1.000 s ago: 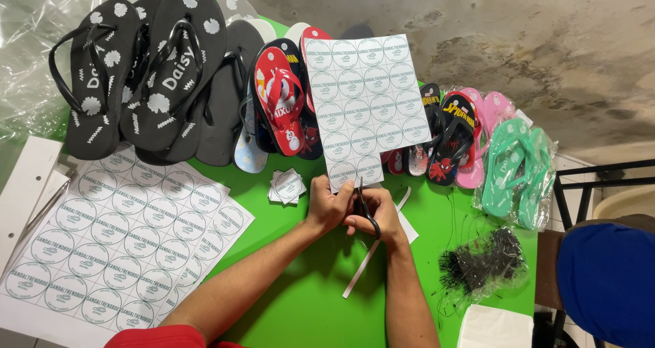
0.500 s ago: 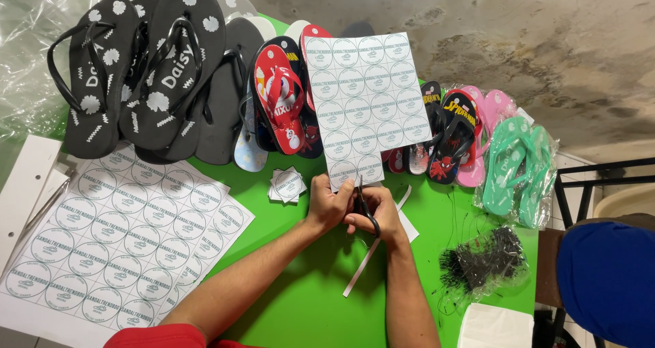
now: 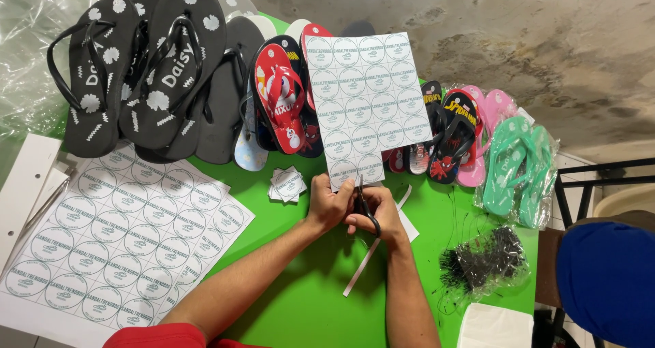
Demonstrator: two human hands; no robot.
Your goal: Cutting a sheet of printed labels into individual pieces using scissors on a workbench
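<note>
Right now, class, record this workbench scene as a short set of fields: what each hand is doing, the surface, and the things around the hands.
left hand: holds the bottom edge of the sheet of round labels
right hand: grips black scissors, blades at the sheet's lower edge
surface: green table
beside hands: small stack of cut labels, paper strip
left: full label sheets
back: black flip-flops, red pair, mint pair
right: bag of black ties

A white sticker sheet (image 3: 367, 102) of round labels stands upright above the left hand (image 3: 329, 203); black scissors (image 3: 362, 201) in the right hand (image 3: 379, 215) bite its bottom edge.
</note>
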